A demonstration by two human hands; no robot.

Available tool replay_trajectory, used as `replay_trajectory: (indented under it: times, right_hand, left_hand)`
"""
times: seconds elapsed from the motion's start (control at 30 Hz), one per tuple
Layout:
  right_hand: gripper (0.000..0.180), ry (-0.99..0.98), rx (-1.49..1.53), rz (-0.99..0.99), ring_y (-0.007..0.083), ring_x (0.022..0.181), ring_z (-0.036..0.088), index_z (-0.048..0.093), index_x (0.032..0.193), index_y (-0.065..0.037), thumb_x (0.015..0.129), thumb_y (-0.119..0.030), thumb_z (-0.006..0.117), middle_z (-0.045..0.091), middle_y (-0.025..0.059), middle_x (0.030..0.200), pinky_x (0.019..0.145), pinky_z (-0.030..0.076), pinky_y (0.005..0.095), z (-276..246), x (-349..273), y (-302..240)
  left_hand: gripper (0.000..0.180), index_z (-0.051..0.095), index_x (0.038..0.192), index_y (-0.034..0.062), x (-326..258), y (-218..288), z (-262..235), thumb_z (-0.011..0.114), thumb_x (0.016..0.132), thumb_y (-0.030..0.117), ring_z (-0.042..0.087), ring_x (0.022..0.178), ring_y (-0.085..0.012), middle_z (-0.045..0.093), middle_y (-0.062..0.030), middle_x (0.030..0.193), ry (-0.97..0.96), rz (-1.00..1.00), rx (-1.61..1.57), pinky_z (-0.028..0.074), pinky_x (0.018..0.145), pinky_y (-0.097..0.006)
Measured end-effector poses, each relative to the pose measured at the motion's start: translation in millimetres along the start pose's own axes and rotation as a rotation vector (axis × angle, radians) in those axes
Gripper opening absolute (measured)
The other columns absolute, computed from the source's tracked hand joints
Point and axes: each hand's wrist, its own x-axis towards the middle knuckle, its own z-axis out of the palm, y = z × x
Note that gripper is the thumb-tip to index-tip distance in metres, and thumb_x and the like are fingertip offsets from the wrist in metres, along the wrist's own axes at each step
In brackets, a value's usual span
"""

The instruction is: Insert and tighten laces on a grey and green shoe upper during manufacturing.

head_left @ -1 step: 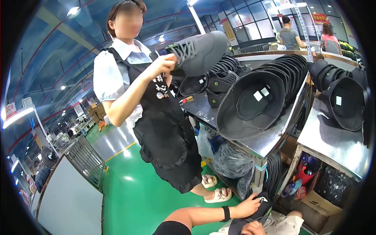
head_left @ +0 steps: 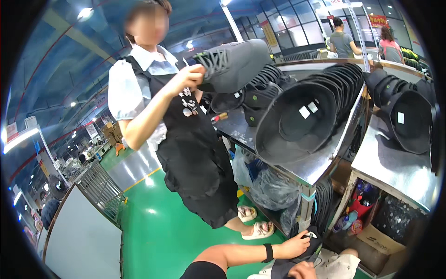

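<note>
Low in the view, a dark shoe upper (head_left: pixel 310 249) lies across my lap, a pale patch and a bit of green showing at its far end. My left hand (head_left: pixel 296 245), with a black band at the wrist, has its fingers closed on that end. Close by at the lower edge, my right hand (head_left: pixel 303 269) is curled against the upper; what its fingers pinch is hidden. In front of me a co-worker in a black apron holds up a large-looking grey lace-up shoe (head_left: pixel 239 65) by its laced side.
Rows of nested black shoe uppers (head_left: pixel 297 123) lie on a metal table (head_left: pixel 304 169). A second metal bench (head_left: pixel 390 169) at right bears more uppers, with bottles and a cardboard box (head_left: pixel 381 239) beneath. Plastic bags (head_left: pixel 274 188) hang under the table. A white panel (head_left: pixel 81 237) stands left.
My right hand has shifted slightly right and turned a little. The co-worker's torso and arm have moved slightly left. My left hand stays almost in place.
</note>
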Motion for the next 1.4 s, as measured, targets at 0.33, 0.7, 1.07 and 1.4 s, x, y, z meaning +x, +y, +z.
replay_trajectory:
  times: [0.33, 0.7, 1.07, 1.4]
  right_hand:
    - [0.009, 0.420, 0.780, 0.597, 0.0090, 0.068, 0.048, 0.050, 0.100, -0.003, 0.096, -0.011, 0.049, 0.048, -0.0008, 0.077, 0.067, 0.043, 0.0234, -5.4, -2.8, 38.4]
    - [0.008, 0.465, 0.695, 0.767, 0.0083, 0.073, 0.059, 0.056, 0.096, -0.002, 0.093, -0.009, 0.054, 0.064, 0.0030, 0.076, 0.073, 0.044, 0.0228, -35.6, -43.6, 48.3]
    - [0.007, 0.377, 0.849, 0.702, 0.0066, 0.070, 0.055, 0.053, 0.096, -0.003, 0.095, -0.010, 0.051, 0.059, 0.0002, 0.074, 0.069, 0.042, 0.0216, -16.9, -26.2, 50.7]
    - [0.011, 0.397, 0.833, 0.696, 0.0074, 0.079, 0.058, 0.053, 0.103, -0.001, 0.094, -0.006, 0.051, 0.065, 0.0041, 0.083, 0.078, 0.044, 0.0218, -21.1, -36.5, 59.7]
  left_hand:
    - [0.012, 0.062, 0.079, 0.0081, -1.1, -10.3, -17.2, 0.060, 0.077, 0.020, 0.050, 0.095, -0.0256, 0.055, -0.0077, 0.086, -0.090, -0.312, -0.162, 0.034, 0.090, -0.046]
    - [0.012, 0.060, 0.078, 0.0060, 5.5, 12.8, 3.2, 0.064, 0.078, 0.018, 0.050, 0.094, -0.0267, 0.052, -0.0068, 0.085, 0.085, -0.511, -0.344, 0.033, 0.090, -0.046]
    - [0.015, 0.058, 0.080, 0.0053, 15.3, 13.9, 6.7, 0.065, 0.080, 0.018, 0.048, 0.096, -0.0306, 0.052, -0.0090, 0.087, 0.111, -0.651, -0.269, 0.033, 0.089, -0.046]
    - [0.015, 0.061, 0.081, 0.0082, 8.2, -9.4, -22.4, 0.067, 0.069, 0.015, 0.051, 0.097, -0.0250, 0.054, -0.0061, 0.087, 0.010, -0.282, -0.207, 0.032, 0.094, -0.048]
